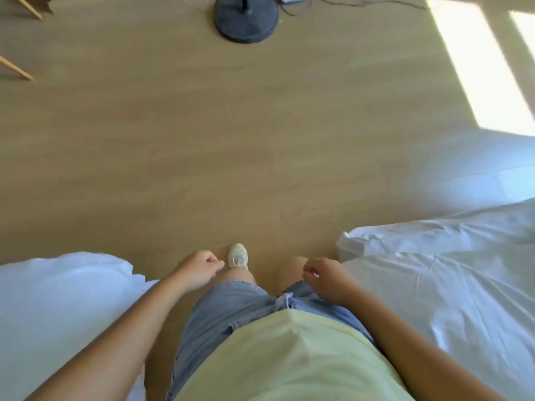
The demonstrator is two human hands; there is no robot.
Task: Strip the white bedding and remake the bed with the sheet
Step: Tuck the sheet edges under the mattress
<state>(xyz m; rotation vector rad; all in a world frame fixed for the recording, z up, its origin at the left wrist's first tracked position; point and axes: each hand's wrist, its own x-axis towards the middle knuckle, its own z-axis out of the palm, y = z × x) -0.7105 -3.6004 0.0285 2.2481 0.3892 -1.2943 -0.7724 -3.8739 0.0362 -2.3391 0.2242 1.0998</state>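
I look straight down at a wooden floor. A bed with a wrinkled white sheet (451, 287) fills the lower right, its corner near my right knee. A heap of white bedding (60, 302) lies on the floor at the lower left. My left hand (199, 270) hangs in front of my left thigh with loosely curled fingers and holds nothing. My right hand (324, 277) hangs beside the bed's corner, fingers loosely curled, also holding nothing. Neither hand touches any fabric.
A round dark lamp or fan base (246, 20) with trailing cords (298, 7) stands on the floor ahead. Wooden furniture legs (17, 69) show at the far left. More white bedding or a mattress (480, 166) lies at the right. Sunlight patches (480, 68) fall on the floor.
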